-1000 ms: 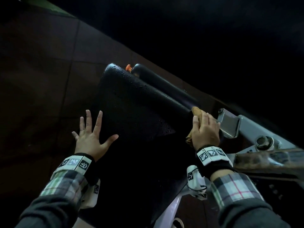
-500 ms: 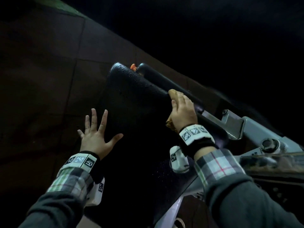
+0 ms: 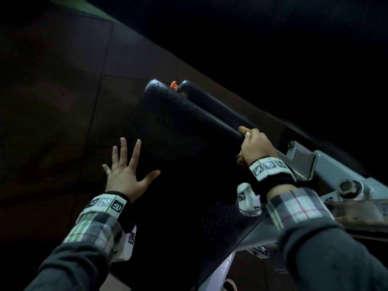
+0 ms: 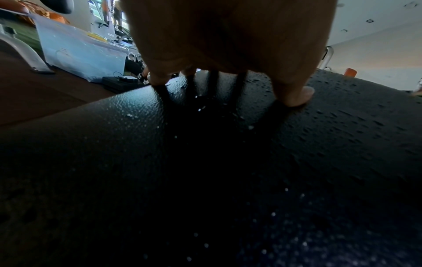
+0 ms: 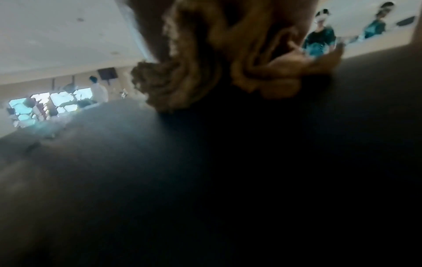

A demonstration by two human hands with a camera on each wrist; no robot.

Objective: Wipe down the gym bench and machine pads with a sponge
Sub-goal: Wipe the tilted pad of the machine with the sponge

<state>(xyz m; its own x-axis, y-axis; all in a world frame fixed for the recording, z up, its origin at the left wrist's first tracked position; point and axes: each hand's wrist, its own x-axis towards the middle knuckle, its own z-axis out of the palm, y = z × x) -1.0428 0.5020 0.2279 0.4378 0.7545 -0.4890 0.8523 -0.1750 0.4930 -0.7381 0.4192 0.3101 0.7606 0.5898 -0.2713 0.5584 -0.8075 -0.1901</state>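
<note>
Nearest me, left edge of the pad: my left hand (image 3: 126, 175) lies flat on the black bench pad (image 3: 180, 156), fingers straight and spread, holding nothing; the left wrist view shows the fingertips (image 4: 297, 97) pressing the wet, pebbled surface.
Pad surface: water droplets bead across it, thickest toward the far corner.
Right edge of the pad: my right hand (image 3: 255, 145) is curled round the sponge (image 3: 243, 129), a tan, crumpled wad pressed against the pad's edge where it meets the black roller pad (image 3: 212, 106); one end of the sponge shows past my fingers and another bit shows below my palm.
Right of that: grey metal frame (image 3: 327, 166) of the machine, just beside my wrist.
Far corner: an orange knob (image 3: 173, 84) sits between the bench pad and the roller's end.
Beyond: dark tiled floor (image 3: 63, 80).
</note>
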